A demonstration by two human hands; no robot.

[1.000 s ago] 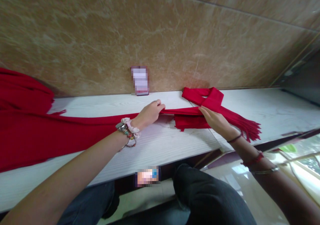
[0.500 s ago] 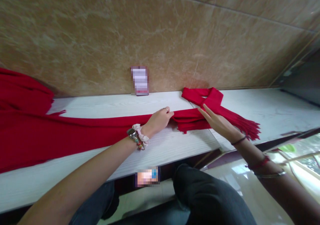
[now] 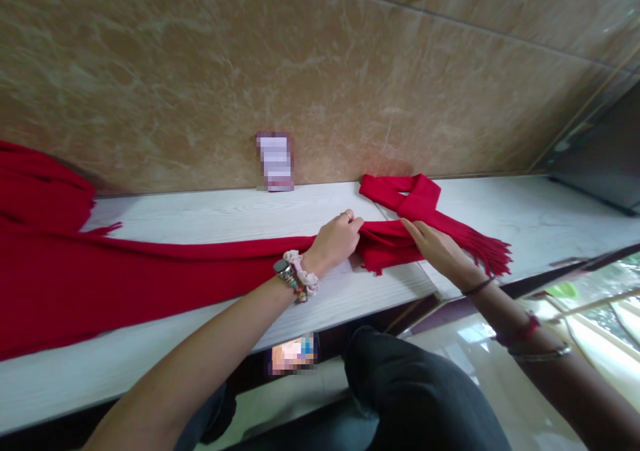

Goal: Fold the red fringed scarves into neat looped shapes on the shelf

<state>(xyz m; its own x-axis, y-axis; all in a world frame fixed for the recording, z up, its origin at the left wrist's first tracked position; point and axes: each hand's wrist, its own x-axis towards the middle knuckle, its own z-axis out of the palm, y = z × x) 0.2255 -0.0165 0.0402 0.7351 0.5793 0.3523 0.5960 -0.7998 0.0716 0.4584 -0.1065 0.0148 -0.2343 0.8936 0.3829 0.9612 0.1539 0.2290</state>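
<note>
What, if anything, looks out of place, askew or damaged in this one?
Nothing is spilled or damaged. Only the red scarf lies unevenly on the table: spread flat at the left, bunched where the left hand grips it, crossed over itself by the wall, beyond the right hand.

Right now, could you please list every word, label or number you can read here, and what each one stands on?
None can be read.
The small card leaning on the wall is blurred out, as is the patch below the table edge.
The red scarf shows no label.
</note>
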